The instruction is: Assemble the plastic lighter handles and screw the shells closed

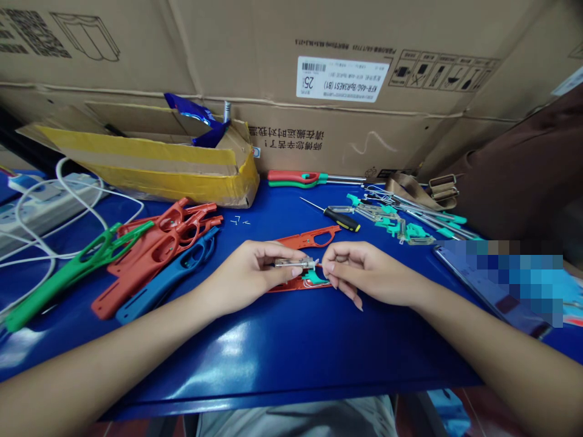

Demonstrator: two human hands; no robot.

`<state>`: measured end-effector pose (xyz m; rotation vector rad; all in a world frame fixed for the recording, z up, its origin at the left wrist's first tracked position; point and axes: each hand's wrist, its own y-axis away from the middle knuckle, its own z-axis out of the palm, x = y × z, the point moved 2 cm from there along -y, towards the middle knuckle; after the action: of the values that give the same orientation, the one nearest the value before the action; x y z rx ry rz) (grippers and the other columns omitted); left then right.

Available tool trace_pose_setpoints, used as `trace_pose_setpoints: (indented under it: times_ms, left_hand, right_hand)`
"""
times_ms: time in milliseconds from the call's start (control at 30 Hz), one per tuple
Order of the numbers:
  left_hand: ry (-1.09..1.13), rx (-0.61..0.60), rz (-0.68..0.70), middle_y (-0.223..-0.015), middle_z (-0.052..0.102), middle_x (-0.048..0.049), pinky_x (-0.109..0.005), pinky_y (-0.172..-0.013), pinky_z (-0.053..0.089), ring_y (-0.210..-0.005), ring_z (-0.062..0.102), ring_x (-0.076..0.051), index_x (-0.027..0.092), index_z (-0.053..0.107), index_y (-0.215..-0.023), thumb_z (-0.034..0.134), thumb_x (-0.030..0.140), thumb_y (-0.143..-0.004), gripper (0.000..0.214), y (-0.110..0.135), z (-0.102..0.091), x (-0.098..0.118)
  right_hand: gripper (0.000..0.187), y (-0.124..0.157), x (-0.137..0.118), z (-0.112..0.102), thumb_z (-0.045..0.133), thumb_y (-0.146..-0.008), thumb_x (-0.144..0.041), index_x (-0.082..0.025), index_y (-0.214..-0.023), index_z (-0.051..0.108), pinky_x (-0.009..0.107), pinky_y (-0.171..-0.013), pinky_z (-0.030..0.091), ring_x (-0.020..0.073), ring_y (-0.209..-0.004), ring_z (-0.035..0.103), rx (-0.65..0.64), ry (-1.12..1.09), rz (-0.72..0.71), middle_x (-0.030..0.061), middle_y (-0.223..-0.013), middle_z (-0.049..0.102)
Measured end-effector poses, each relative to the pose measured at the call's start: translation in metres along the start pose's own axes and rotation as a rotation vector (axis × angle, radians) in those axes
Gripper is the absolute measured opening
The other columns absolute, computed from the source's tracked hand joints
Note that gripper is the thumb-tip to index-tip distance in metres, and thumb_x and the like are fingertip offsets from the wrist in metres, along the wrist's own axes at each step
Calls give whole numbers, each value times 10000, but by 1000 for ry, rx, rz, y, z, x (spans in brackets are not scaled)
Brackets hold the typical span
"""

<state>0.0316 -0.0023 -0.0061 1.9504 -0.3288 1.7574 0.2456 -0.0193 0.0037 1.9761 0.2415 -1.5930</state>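
My left hand (248, 274) pinches a clear lighter fuel tank (291, 263) lying crosswise between thumb and fingers. Close by its right end, my right hand (353, 267) has thumb and forefinger pressed together; what they grip is too small to make out. Beneath the hands lies a red lighter shell half (294, 285), partly covered, with a teal trigger piece (315, 277) and thin white wire near its right end. Just beyond the hands rests another red shell half (314, 237) with a loop-shaped handle opening.
Red shells (150, 261), a green shell (68, 276) and a blue shell (166, 276) lie left, near white cables and a power strip (50, 203). A screwdriver (341, 218), assembled lighters (296, 177), teal parts with metal tubes (410, 227) and a phone (487, 288) lie beyond and right. Cartons stand behind.
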Motion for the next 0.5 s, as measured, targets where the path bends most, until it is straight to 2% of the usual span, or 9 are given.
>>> trace_pose_setpoints:
  times_ms: [500]
  left_hand:
    - [13,-17,16,-1069,801,-61,-255,-824,593,-918,743,-175,163,808,-1017,808,238,-775,254,-1,0,1]
  right_hand:
    - [135,0,0,-1,583,-924,-242,-182,-809,550,172,-399,465,53,-405,530,-5,15,-9,-71,-609,578]
